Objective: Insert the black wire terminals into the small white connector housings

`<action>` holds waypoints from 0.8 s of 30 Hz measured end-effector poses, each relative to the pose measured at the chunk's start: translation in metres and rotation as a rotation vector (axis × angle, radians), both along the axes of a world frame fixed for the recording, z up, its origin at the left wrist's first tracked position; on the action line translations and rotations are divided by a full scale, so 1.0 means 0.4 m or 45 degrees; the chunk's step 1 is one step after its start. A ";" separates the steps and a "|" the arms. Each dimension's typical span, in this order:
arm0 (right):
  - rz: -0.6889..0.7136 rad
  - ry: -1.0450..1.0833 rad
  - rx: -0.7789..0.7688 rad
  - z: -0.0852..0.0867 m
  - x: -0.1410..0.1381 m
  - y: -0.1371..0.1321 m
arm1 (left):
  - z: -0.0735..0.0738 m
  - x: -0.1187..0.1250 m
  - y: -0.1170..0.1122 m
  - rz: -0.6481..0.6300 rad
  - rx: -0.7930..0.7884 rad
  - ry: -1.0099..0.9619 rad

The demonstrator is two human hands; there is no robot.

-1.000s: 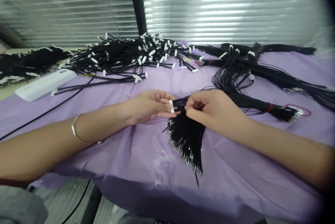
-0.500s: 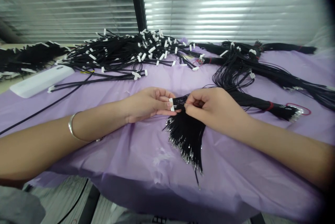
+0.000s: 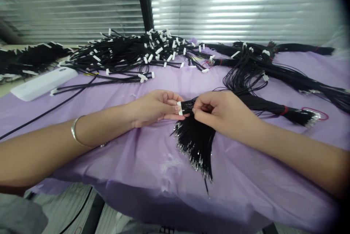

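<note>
Between thumb and fingers my left hand (image 3: 158, 109) grips a small white connector (image 3: 179, 108), its wide face turned up. Several black wires (image 3: 188, 106) run from the connector toward the right. My right hand (image 3: 218, 110) pinches a black wire close to the connector; its fingertips hide the wire's end. Beneath both hands a fan of loose black wires (image 3: 195, 146) with shiny metal terminals spreads toward me. Behind my right hand the bundle (image 3: 269, 105) continues right, bound with a red band.
A heap of black wires with white connectors (image 3: 142, 50) lies along the back. More wire bundles (image 3: 290, 70) are at the back right. A long white case (image 3: 45, 84) sits at the left. Purple sheeting (image 3: 131, 164) covers the table, and a black cable (image 3: 46, 112) crosses its left side.
Both hands stay almost in place, holding the connector and wire. The view has shifted very slightly.
</note>
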State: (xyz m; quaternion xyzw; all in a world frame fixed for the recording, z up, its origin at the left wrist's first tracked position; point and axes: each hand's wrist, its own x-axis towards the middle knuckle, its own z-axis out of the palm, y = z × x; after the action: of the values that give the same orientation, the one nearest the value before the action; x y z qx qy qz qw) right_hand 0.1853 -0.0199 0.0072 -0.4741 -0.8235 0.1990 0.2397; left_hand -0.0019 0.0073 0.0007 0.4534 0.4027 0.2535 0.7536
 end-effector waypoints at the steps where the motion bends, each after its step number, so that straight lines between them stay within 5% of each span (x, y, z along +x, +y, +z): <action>1: 0.007 0.001 0.009 0.000 0.000 0.001 | 0.000 0.000 0.000 -0.003 0.000 0.000; 17: -0.074 0.013 -0.146 0.009 -0.007 0.000 | 0.008 -0.001 0.001 -0.011 -0.028 -0.004; 24: -0.030 -0.005 0.006 -0.015 -0.010 -0.004 | -0.002 -0.003 0.005 -0.025 -0.012 -0.010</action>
State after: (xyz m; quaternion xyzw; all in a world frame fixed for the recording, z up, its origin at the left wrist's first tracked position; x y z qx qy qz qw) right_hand 0.1813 -0.0214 0.0012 -0.4837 -0.8188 0.1933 0.2414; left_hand -0.0030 0.0095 0.0000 0.4530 0.3965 0.2459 0.7597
